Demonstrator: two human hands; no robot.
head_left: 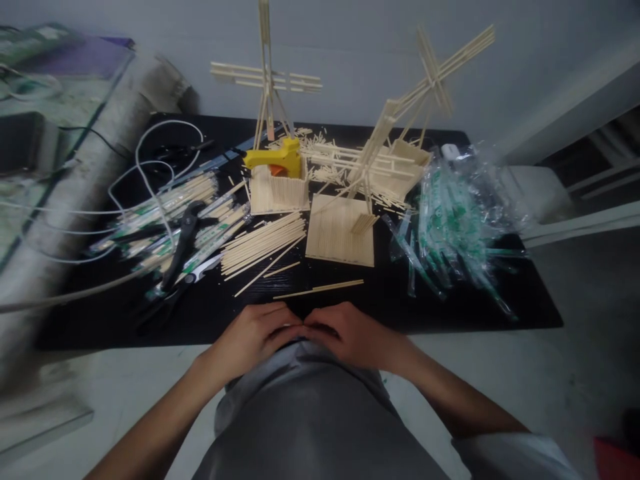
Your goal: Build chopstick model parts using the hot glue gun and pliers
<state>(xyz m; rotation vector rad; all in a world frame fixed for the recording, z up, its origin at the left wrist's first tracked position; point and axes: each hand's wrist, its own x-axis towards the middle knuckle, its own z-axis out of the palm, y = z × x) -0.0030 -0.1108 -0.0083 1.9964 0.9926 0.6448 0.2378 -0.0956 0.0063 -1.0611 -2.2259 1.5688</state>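
Note:
My left hand and my right hand meet at the table's front edge, close to my body. Both have their fingers curled, and the fingertips come together in the middle; whatever they may pinch is hidden or too small to see. Just beyond them lie two thin wooden sticks, nearly end to end. A loose pile of wooden sticks sits past my left hand. Farther out stands a windmill-like stick model on a square stick base.
Two more stick models stand behind, with a yellow glue gun on one base. Scissors, packed sticks and a white cable occupy the left. Green-printed plastic wrappers heap on the black table's right.

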